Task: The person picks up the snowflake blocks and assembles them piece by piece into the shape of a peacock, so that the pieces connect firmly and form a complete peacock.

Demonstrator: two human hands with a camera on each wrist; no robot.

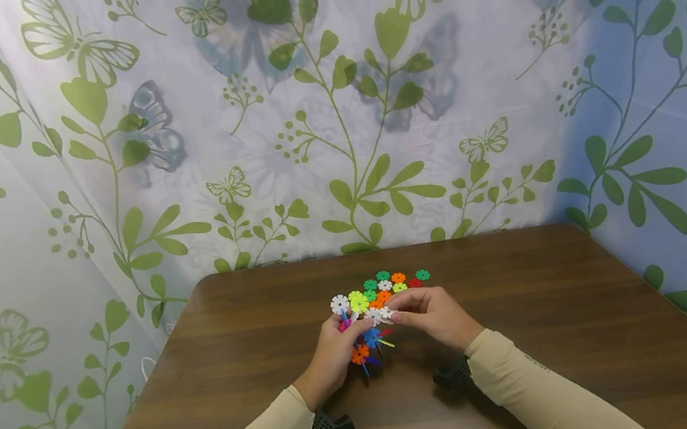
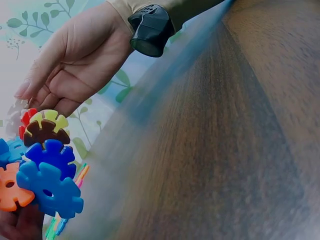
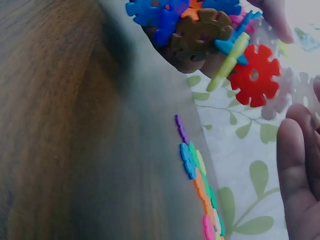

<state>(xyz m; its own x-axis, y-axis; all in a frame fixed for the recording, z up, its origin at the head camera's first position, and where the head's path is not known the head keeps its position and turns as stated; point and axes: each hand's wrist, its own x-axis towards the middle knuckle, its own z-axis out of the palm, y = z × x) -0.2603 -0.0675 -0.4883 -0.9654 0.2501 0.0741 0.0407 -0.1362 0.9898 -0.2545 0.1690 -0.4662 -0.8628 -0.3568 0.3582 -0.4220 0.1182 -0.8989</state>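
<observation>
My left hand point(image 1: 330, 355) grips a cluster of interlocking plastic flower discs above the table. A blue disc point(image 2: 50, 190), an orange disc point(image 2: 12, 185) and a brown disc point(image 3: 200, 35) stick out at various angles. My right hand point(image 1: 433, 315) pinches a white disc point(image 1: 387, 313) at the cluster's right side. Beside it, a red disc point(image 3: 255, 75) shows on the cluster in the right wrist view. Whether the pinched disc is slotted into its white neighbour, I cannot tell.
Loose discs in several colours lie on the brown wooden table point(image 1: 252, 315) just beyond the hands, among them a green disc point(image 1: 422, 275) and an orange disc point(image 1: 398, 278). A patterned curtain point(image 1: 281, 143) hangs behind the table. Each wrist carries a black camera point(image 2: 150, 32).
</observation>
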